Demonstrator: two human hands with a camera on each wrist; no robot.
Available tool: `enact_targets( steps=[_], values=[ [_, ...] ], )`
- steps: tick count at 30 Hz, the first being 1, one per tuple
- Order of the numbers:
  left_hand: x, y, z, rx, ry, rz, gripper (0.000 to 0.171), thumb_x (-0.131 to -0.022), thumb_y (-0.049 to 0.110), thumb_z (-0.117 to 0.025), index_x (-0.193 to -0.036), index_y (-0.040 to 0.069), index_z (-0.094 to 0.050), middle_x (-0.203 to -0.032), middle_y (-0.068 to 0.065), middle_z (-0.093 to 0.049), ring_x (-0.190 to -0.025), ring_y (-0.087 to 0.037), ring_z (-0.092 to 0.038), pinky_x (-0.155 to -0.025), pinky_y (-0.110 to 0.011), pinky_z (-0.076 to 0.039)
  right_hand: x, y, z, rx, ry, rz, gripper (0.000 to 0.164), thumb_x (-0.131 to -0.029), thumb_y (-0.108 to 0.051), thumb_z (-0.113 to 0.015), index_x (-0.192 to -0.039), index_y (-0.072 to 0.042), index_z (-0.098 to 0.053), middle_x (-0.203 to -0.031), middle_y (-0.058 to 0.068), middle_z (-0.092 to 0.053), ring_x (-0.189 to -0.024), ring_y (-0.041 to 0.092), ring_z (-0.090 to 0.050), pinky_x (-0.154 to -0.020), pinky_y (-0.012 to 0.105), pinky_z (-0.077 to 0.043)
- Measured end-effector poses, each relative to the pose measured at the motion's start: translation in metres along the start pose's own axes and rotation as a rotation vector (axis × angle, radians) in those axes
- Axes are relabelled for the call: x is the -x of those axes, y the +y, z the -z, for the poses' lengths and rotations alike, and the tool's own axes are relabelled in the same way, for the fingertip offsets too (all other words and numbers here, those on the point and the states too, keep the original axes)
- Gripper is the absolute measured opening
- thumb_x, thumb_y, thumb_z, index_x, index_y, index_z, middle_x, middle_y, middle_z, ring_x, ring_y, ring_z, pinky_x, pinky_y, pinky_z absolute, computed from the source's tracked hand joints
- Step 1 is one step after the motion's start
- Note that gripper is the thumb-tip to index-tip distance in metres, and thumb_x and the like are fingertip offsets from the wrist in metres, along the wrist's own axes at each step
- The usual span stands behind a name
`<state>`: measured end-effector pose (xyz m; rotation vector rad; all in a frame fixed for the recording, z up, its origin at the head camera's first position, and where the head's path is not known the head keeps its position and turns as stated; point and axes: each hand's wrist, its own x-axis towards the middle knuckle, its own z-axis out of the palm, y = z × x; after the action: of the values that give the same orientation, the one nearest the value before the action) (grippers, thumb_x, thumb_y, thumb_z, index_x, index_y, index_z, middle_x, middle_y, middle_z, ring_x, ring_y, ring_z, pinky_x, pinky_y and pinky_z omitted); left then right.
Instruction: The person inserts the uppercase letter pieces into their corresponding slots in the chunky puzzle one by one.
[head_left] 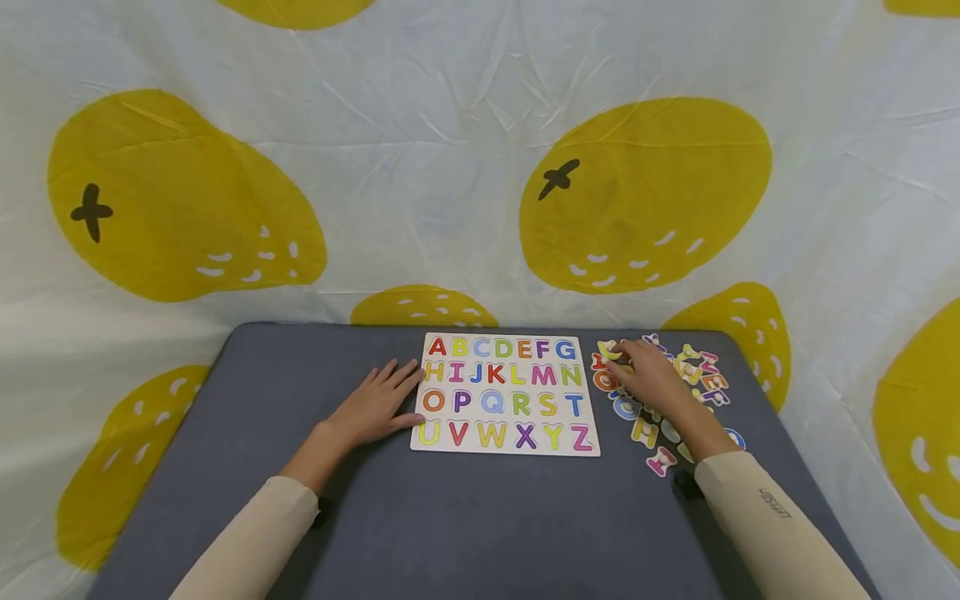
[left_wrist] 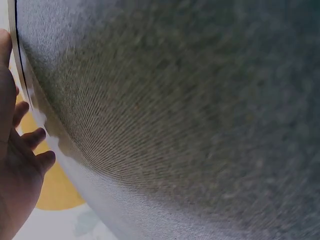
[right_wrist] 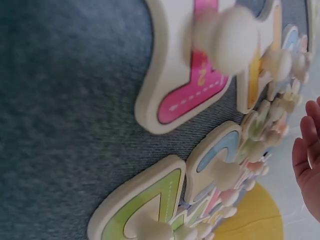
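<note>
A white alphabet puzzle board (head_left: 506,450), printed with colored letters A to Z in rows, lies flat on the dark table. My left hand (head_left: 375,406) is spread at its left edge, with fingertips and thumb touching the rim. In the left wrist view the left hand (left_wrist: 20,165) shows only partly, beside the board's edge. Over the pile of letter pieces, the right hand (head_left: 652,377) pinches a yellow letter piece (head_left: 606,347) with thumb and fingers. Its exact letter is hard to tell. The right wrist view catches only some fingers of this hand (right_wrist: 309,155), not the pinched piece.
Knobbed letter pieces lie scattered right of the board, including a pink one (head_left: 661,461), a yellow one (head_left: 644,432) and an orange one (head_left: 604,381). A green piece (right_wrist: 117,220) lies close to the right wrist. Behind the table (head_left: 465,525) hangs a fruit-patterned cloth (head_left: 420,183).
</note>
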<state>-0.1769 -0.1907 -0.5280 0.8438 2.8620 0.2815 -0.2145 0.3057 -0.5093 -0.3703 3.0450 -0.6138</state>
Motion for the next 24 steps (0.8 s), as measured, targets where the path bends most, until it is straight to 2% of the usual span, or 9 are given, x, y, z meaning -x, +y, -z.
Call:
enact_targets(
  steps=[3,7,11,17,24],
  values=[
    [-0.001,-0.003,-0.001,-0.012,-0.007,-0.008,0.085,-0.097,0.059,-0.062,-0.163,0.013,-0.033,-0.169,-0.01,-0.031,-0.155,-0.046,-0.027,-0.12,-0.068,-0.027,-0.007,0.003,-0.003,-0.005,-0.003,-0.014,0.032,-0.1,-0.027,-0.068,-0.115,0.002,-0.069,-0.096,0.014,-0.07,-0.086,0.029,-0.063,-0.079,0.05,-0.053],
    [-0.003,-0.007,-0.004,-0.02,-0.029,-0.009,0.087,-0.097,0.063,-0.06,-0.164,0.016,-0.031,-0.17,-0.006,-0.03,-0.155,-0.045,-0.026,-0.12,-0.068,-0.027,-0.013,0.004,-0.009,-0.008,-0.034,-0.044,0.032,-0.1,-0.03,-0.068,-0.11,0.0,-0.067,-0.084,0.008,-0.066,-0.072,0.021,-0.057,-0.068,0.039,-0.048],
    [-0.004,-0.009,-0.005,-0.01,-0.03,-0.016,0.089,-0.095,0.065,-0.06,-0.165,0.018,-0.03,-0.171,-0.004,-0.028,-0.156,-0.044,-0.024,-0.119,-0.069,-0.028,-0.018,0.001,-0.015,0.0,-0.043,-0.064,0.034,-0.1,-0.033,-0.07,-0.108,0.0,-0.063,-0.08,0.007,-0.063,-0.067,0.019,-0.055,-0.063,0.034,-0.045],
    [-0.004,-0.01,-0.004,0.01,-0.019,-0.028,0.089,-0.096,0.063,-0.061,-0.165,0.017,-0.03,-0.171,-0.004,-0.028,-0.156,-0.044,-0.024,-0.118,-0.07,-0.028,-0.022,-0.004,-0.018,0.019,-0.005,-0.074,0.027,-0.099,-0.027,-0.071,-0.096,-0.002,-0.06,-0.074,0.007,-0.058,-0.064,0.021,-0.052,-0.06,0.033,-0.04],
    [-0.002,-0.009,-0.005,0.01,-0.025,-0.026,0.089,-0.095,0.063,-0.061,-0.165,0.017,-0.03,-0.171,-0.005,-0.028,-0.156,-0.044,-0.023,-0.118,-0.07,-0.028,-0.026,-0.008,-0.021,0.057,-0.025,-0.127,0.025,-0.099,-0.024,-0.069,-0.091,-0.003,-0.06,-0.072,0.008,-0.057,-0.065,0.022,-0.052,-0.06,0.033,-0.039]
  ],
)
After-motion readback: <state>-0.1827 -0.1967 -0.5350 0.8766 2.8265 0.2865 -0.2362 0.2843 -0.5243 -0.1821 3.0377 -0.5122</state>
